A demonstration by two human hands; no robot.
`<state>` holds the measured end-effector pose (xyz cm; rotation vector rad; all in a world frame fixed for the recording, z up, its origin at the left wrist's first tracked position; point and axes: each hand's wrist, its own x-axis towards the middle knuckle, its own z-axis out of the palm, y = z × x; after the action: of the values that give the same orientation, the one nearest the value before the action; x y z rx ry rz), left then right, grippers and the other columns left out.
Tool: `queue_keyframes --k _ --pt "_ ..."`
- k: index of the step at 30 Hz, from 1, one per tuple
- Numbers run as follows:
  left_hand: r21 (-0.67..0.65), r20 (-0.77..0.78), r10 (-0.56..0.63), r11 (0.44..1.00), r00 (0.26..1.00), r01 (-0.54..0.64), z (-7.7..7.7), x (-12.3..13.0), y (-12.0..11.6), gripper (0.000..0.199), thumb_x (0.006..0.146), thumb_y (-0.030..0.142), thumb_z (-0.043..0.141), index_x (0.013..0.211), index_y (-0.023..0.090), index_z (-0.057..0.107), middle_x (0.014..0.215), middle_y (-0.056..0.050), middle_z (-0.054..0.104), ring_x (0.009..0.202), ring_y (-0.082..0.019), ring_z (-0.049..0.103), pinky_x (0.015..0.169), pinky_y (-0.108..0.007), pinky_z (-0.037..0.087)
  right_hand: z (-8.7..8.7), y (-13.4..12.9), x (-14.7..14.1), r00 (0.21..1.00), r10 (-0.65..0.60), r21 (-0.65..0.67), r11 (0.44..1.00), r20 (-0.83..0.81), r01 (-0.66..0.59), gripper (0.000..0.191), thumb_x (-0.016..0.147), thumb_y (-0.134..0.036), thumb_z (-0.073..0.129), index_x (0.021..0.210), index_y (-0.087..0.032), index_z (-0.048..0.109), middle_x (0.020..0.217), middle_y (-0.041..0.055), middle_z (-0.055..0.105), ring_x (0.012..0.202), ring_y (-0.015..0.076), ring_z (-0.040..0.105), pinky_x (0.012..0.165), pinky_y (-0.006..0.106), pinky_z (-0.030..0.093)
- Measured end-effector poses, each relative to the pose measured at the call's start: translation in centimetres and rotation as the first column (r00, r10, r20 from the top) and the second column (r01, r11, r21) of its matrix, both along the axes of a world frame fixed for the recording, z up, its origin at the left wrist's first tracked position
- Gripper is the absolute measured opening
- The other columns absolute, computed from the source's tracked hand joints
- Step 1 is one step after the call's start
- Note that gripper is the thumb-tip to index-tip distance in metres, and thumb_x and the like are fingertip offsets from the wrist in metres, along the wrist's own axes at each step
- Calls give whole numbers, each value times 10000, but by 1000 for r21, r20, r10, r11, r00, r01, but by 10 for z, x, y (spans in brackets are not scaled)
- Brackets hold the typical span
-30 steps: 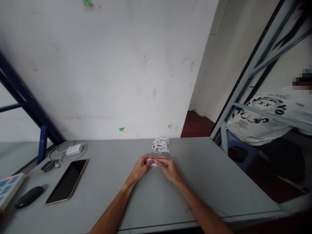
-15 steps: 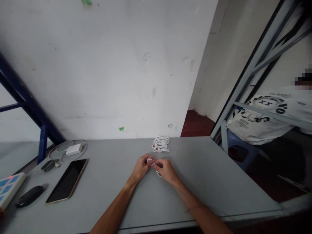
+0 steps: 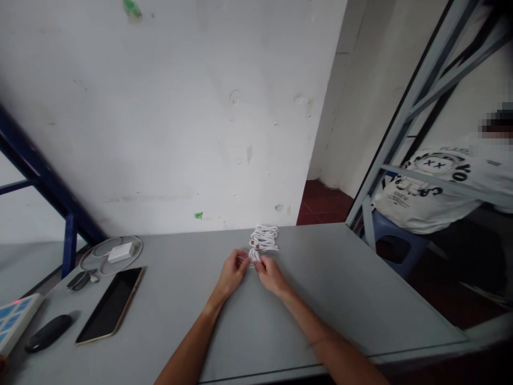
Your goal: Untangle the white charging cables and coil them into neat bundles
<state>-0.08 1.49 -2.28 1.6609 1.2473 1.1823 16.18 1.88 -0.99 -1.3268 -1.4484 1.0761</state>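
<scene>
Your left hand [image 3: 232,274] and right hand [image 3: 271,276] have their fingers pinched on a white cable loop [image 3: 255,255] just in front of the stacked white cable bundles [image 3: 263,239], so a careless tug could snag that stack and drag it across the surface [image 3: 360,299].

"XX" is printed on a nearby person's white shirt [image 3: 430,184].

Left hand [image 3: 231,274] and right hand [image 3: 272,276] pinch a white cable [image 3: 254,255].

Dim, even light, pale on the plastered wall [image 3: 160,107], faint shadows under my left hand [image 3: 231,275] and right hand [image 3: 272,277], wide-angle bending tilts the steel rack [image 3: 411,115].
</scene>
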Motion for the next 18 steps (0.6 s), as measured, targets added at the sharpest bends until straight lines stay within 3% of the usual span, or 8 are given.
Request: queue_keyframes --k 2,5,10,13,18 --pt "88 -161 -35 995 986 50 3 -1 -5 320 955 494 606 1019 181 629 770 5 622 671 -144 560 668 -278 475 3 3 7 995 29 -42 999 -98 -33 234 720 -364 571 545 -219 514 486 -44 480 487 136 439 489 250 301" --pt "199 -362 -75 968 929 156 6 1 -13 272 1000 413 560 1141 189 620 929 -43 665 762 -173 613 754 -315 518 4 3 12 975 61 -115 990 -213 -87 259 704 -454 550 611 -212 539 485 -56 478 439 123 422 436 242 308" --pt "302 -596 -42 913 802 273 6 3 -16 252 1072 302 391 1192 226 600 1122 -100 665 989 -231 669 908 -357 542 6 -7 5 906 137 -204 951 -401 -234 291 639 -488 618 630 -205 555 479 -61 483 395 111 424 392 240 325" --pt "305 -683 -31 896 730 324 2 2 -13 255 1072 249 369 1136 205 612 1067 -111 674 980 -248 671 903 -372 552 7 -11 1 873 132 -248 929 -470 -273 285 619 -471 631 597 -208 524 476 -65 468 375 95 390 370 234 298" --pt "276 -723 -35 901 690 334 -4 3 -11 216 1039 148 395 1088 182 603 1009 -114 684 919 -250 678 859 -360 554 9 -12 1 866 83 -298 919 -493 -258 277 610 -452 644 601 -200 529 475 -59 476 362 90 377 356 224 268"
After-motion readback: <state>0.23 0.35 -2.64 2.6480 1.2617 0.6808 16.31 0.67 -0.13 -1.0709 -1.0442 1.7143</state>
